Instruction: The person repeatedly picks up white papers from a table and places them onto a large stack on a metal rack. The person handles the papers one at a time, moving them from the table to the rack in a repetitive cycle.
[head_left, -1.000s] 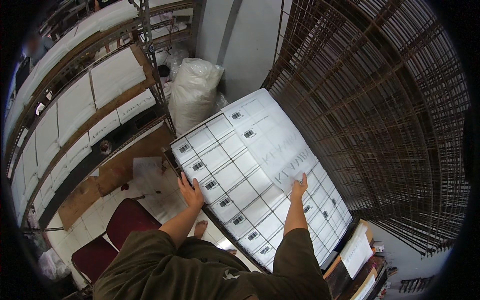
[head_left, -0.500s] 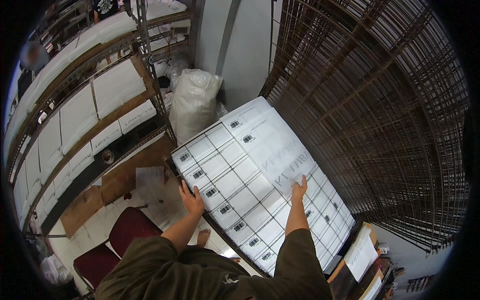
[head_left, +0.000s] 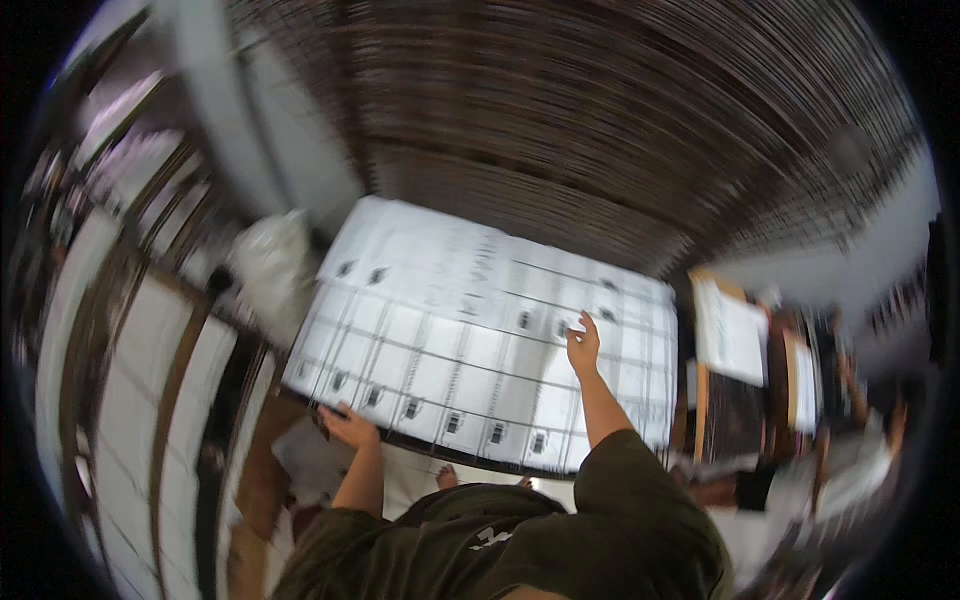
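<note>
In front of me lies a large white sheet surface (head_left: 480,365), marked with dark grid lines and small dark printed blocks. Over its far left part rests a plain whitish paper (head_left: 415,255) with large handwritten marks. My left hand (head_left: 350,428) is at the surface's near left edge, fingers spread and nothing visibly held. Above the right-centre of the grid is my right hand (head_left: 583,342), its index finger stretched out and thumb apart. Whether it touches the sheet I cannot tell. Motion blurs much of the picture.
Behind the sheets rises a tall rack of brown metal wire (head_left: 520,130). Shelves with white paper stacks (head_left: 130,380) stand at left, beside a bulging white sack (head_left: 272,270). At right are a board with white paper (head_left: 730,330) and a blurred person (head_left: 850,460).
My view has swung to the right, so the sheets now lie more squarely before me. My right hand has moved off the handwritten paper to over the grid; my left stays by the near left edge.
</note>
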